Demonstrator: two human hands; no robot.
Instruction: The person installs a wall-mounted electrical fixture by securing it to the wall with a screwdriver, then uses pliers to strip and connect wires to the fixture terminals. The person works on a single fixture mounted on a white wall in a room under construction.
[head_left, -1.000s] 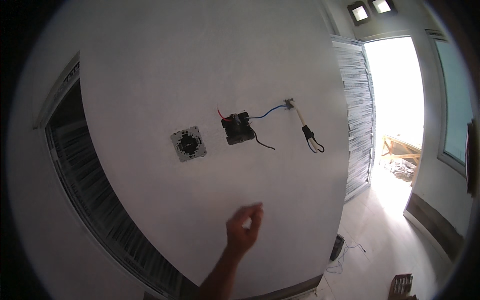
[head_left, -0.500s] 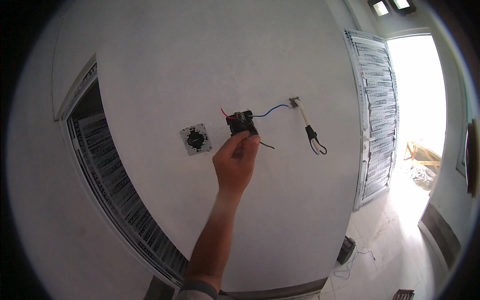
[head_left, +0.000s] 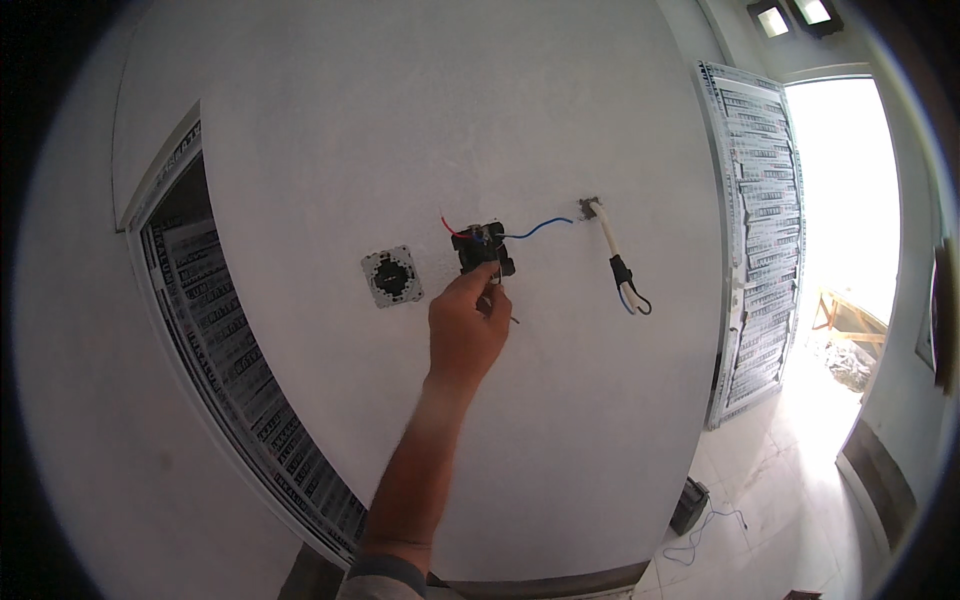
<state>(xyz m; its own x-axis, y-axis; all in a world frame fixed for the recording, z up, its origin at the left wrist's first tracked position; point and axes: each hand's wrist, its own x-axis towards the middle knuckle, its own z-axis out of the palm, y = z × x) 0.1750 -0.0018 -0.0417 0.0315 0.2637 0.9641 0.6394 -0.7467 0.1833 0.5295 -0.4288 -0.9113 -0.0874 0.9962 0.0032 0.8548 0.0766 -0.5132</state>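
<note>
My left hand reaches up to the wall, fingers closed in a pinch at the lower edge of a black wall box. They grip a dark wire, whose end pokes out below the fingertips; the fingers partly hide it. From the top left of the box sticks a short red wire. A blue wire runs out to the right. Left of the box, a grey square socket frame with a black centre sits on the wall. My right hand is out of view.
A white cable with black tape hangs from a hole at the right. A film-wrapped door stands by a bright doorway. Another wrapped frame is at left. A dark box with a blue cord sits on the floor.
My left hand has shifted slightly lower at the box. The dark wire's end, which pointed out to the right, now points downward beside the fingers. The view has moved a little.
</note>
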